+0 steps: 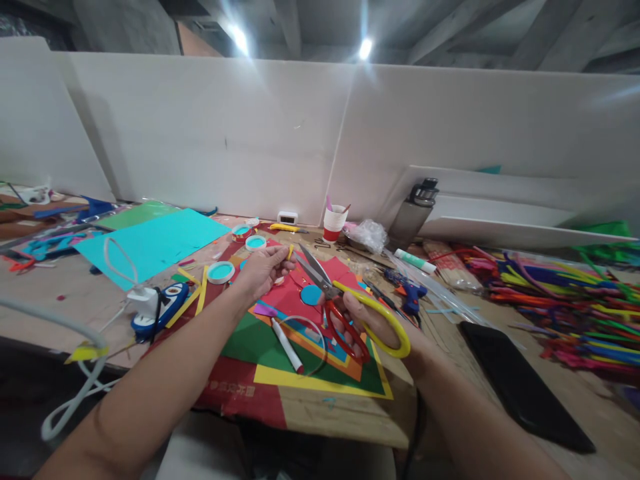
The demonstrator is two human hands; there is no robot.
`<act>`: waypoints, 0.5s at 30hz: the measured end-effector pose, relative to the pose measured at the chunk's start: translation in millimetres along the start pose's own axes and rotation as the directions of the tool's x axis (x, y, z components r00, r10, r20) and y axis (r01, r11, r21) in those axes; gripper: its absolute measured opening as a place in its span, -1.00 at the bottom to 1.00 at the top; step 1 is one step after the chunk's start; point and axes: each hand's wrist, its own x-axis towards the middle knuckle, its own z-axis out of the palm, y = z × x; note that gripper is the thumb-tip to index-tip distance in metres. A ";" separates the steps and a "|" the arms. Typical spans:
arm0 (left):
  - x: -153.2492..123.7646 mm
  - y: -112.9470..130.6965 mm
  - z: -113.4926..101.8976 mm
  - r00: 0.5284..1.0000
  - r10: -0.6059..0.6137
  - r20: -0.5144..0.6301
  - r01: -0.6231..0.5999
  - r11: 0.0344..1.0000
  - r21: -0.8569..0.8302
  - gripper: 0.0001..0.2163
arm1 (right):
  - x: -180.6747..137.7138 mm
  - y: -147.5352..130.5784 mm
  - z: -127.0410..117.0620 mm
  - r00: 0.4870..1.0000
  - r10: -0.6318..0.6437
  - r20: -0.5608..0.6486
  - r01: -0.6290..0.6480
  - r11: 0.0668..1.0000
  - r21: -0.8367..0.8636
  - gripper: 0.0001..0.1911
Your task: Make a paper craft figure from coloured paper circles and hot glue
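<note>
Above the stack of coloured paper (300, 360) on the bench (345, 417), open scissors (345, 307) are clenched by their handles in the right hand (373, 327), while a small yellow scrap (291, 251) is pinched in the left hand's (263, 270) grip beside the blades.

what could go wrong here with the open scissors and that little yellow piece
1. The scissors in the right hand are open, with the blades pointing toward the left hand; its fingertips could get nicked.
2. The yellow piece is tiny and pinched only at the fingertips, so it may slip or be cut crooked.
3. The marker and paper circle lie just under the hands and could be knocked aside.
</note>
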 end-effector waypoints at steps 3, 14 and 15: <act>0.9 -0.7 -0.8 1.000 0.006 0.002 -0.006 1.000 0.010 -0.86 | -0.2 0.2 0.2 1.000 -0.007 0.001 0.007 1.000 0.011 -0.48; 0.1 -0.7 0.7 1.000 0.001 0.010 -0.001 1.000 0.005 -0.87 | 1.1 2.9 -2.8 1.000 -0.015 0.017 0.015 0.999 -0.028 -0.47; 0.6 -1.4 -0.1 1.000 0.005 0.011 -0.005 1.000 0.006 -0.87 | 1.3 2.8 -2.9 1.000 -0.018 0.018 0.018 0.999 -0.028 -0.47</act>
